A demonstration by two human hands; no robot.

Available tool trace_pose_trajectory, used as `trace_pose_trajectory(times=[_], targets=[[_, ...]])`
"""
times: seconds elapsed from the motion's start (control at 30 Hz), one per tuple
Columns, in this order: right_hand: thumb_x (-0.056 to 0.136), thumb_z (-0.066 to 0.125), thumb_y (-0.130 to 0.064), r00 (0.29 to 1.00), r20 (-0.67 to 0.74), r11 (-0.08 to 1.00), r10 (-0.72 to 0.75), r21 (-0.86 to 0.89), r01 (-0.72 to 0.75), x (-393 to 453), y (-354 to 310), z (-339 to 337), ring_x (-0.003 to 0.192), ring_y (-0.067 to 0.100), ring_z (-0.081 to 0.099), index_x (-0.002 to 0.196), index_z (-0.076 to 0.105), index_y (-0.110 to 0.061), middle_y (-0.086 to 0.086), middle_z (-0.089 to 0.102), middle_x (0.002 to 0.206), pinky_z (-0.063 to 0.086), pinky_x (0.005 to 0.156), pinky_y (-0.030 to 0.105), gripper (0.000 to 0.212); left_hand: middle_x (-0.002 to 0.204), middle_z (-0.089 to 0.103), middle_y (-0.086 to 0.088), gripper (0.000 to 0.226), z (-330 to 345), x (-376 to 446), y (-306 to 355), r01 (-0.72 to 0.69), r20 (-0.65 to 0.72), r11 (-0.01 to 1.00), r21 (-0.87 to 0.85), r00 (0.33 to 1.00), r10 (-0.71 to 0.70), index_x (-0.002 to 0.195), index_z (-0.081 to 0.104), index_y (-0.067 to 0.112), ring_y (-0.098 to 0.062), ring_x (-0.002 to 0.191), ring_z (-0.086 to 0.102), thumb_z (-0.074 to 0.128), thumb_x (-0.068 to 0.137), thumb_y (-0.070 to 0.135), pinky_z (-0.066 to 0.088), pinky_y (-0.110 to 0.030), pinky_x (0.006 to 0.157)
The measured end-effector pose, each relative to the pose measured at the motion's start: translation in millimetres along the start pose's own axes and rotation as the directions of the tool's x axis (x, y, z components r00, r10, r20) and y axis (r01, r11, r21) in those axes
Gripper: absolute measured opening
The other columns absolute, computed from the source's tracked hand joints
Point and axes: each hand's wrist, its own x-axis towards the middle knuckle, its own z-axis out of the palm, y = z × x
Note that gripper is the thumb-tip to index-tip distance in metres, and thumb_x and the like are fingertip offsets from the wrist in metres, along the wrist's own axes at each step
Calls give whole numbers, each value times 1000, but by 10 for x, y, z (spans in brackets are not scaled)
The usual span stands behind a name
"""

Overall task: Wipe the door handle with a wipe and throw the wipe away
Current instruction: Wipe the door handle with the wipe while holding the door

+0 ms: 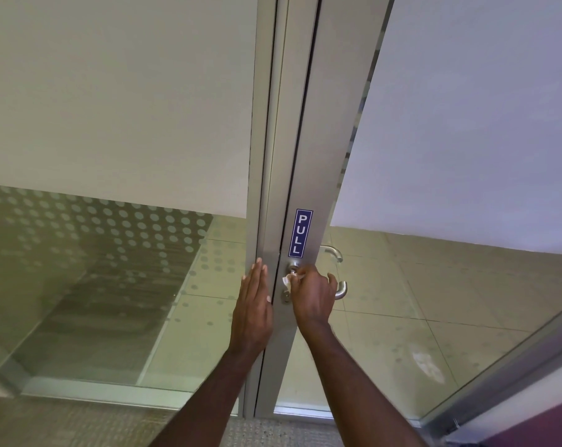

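I face a glass partition (112, 269) in a brushed aluminium frame (260, 188), its upper part frosted white, a band of frosted dots (118, 227) fading below. Through the clear lower glass I see pale square floor tiles (402, 301). Under me lies speckled grey carpet (79, 424). A blue PULL sign (300, 233) sits on the frame

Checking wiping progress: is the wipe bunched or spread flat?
Bunched: the wipe shows as a small crumpled wad in the right hand, pressed at the handle.
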Motion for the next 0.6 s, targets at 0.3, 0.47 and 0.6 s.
trace_pose_trajectory(times=[0.3,0.47,0.6], targets=[[88,69,-16,996,30,996,84,0,-84,51,-227,111,89,31,71,110,48,-14,11,76,99,43,108,47,30,169,19,-9,63,-46,-48,44,3,11,1000,4,1000,-3,159,17,9,-23,157,19,39,100,8,28,-53,123],[88,70,-30,957,83,940,278,181,-289,147,-232,29,90,33,70,108,54,-12,12,75,102,57,81,46,31,169,19,-8,63,-80,-65,21,-8,22,1000,14,1000,8,159,19,9,-22,157,18,38,100,9,27,-51,124],[85,72,-24,998,53,997,42,63,-46,87,-141,20,90,28,68,112,51,-13,9,75,98,47,104,47,35,169,19,-8,63,-68,-55,28,-7,22,1000,24,1000,6,159,14,11,-22,157,18,37,100,10,28,-52,124]])
